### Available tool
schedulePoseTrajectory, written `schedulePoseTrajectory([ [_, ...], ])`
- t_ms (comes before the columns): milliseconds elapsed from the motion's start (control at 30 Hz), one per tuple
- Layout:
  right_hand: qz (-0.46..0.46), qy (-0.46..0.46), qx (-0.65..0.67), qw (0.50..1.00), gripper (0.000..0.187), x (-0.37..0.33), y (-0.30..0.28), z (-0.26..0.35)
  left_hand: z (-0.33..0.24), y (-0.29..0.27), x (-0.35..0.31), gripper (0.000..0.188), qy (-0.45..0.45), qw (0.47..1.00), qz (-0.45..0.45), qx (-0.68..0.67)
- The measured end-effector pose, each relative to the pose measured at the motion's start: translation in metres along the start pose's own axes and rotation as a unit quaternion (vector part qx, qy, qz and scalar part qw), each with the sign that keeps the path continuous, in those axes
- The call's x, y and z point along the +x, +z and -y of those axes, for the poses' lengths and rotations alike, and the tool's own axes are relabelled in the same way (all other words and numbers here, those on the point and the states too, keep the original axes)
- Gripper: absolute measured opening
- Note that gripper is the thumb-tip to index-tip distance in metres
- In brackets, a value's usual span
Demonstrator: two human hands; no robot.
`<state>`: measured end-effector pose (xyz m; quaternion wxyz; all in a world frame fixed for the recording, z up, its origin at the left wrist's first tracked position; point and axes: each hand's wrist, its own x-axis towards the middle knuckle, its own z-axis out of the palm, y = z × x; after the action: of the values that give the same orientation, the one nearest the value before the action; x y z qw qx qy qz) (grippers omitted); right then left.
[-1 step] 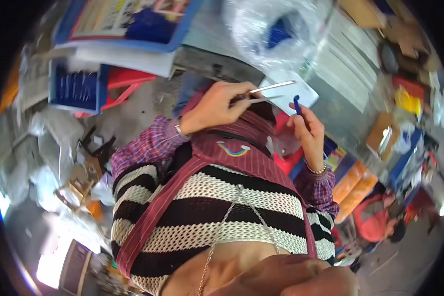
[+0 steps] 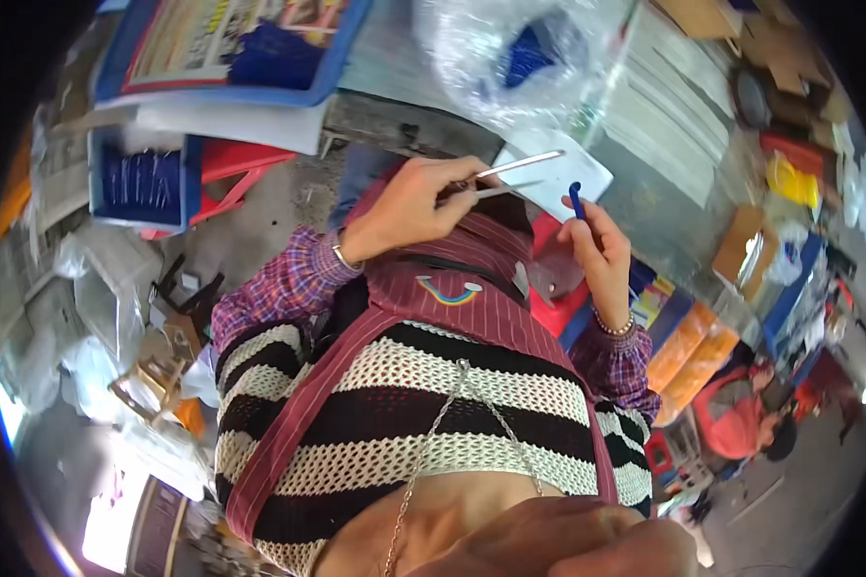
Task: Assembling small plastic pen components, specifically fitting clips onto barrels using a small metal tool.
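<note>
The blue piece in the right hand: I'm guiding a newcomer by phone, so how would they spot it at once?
Find the clear plastic bag at top centre, then the white sheet below it. Against that sheet's right end, the right hand pinches a slim blue piece with a rounded tip. Its colour separates it from the silvery two-pronged tool in the left hand.

Left fingers [image 2: 449, 171] in a rightward pinch, right fingers [image 2: 601, 222] pinched, pointing forward.
</note>
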<state>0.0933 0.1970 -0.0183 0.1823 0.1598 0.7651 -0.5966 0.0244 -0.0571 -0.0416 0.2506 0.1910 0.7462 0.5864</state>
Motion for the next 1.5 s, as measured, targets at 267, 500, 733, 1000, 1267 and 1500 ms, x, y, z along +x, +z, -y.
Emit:
schedulePoseTrajectory([
  [267,-0.045,-0.039,-0.074,0.995,0.018,0.0,-0.009,-0.015,-0.011,-0.002,-0.003,0.022,0.0,0.999,-0.02,0.031],
  [500,-0.018,0.073,-0.053,0.996,0.017,-0.001,0.004,-0.01,-0.013,0.011,-0.002,0.026,0.0,0.998,0.019,0.054],
  [733,-0.023,-0.001,-0.197,0.98,0.017,0.002,0.009,-0.01,-0.014,0.017,-0.001,0.024,0.016,0.99,0.022,0.142],
  [1000,-0.026,-0.015,-0.213,0.977,0.013,-0.002,0.013,-0.012,-0.013,0.026,0.004,0.021,0.026,0.997,0.039,0.066],
  [1267,-0.026,-0.006,-0.198,0.98,0.012,-0.001,0.011,-0.007,-0.016,0.027,0.011,0.023,0.037,0.993,0.059,0.094],
  [1500,-0.016,-0.022,-0.223,0.974,0.012,-0.003,0.014,-0.005,-0.017,0.031,0.005,0.016,0.035,0.992,0.034,0.114],
])
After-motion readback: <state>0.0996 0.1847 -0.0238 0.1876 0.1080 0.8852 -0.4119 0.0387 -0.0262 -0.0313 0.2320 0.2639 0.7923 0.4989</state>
